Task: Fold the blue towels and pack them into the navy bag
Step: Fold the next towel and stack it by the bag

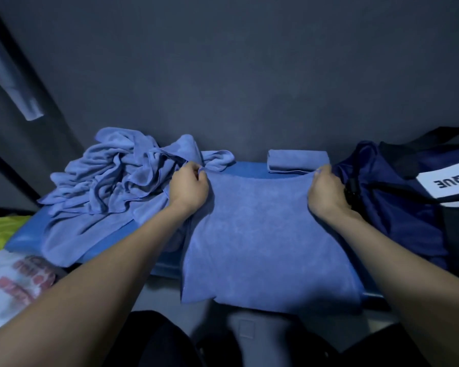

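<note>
On the blue tabletop (245,169), one folded blue towel (297,160) lay finished, a crumpled pile of blue towels (112,178) waited, and your left hand (190,190) and right hand (326,193) pinched the far corners of a flat blue terry towel (263,239); the navy fabric bag (398,205) looked unpacked.

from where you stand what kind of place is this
Probably a small room at home, hard to be sure: a dark wall close behind a blue padded surface with a heap of towels, and a navy bag beside it.

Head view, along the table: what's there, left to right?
Towel pile → left hand → flat towel → right hand → navy bag. Both hands pinch the flat towel's far edge.
</note>
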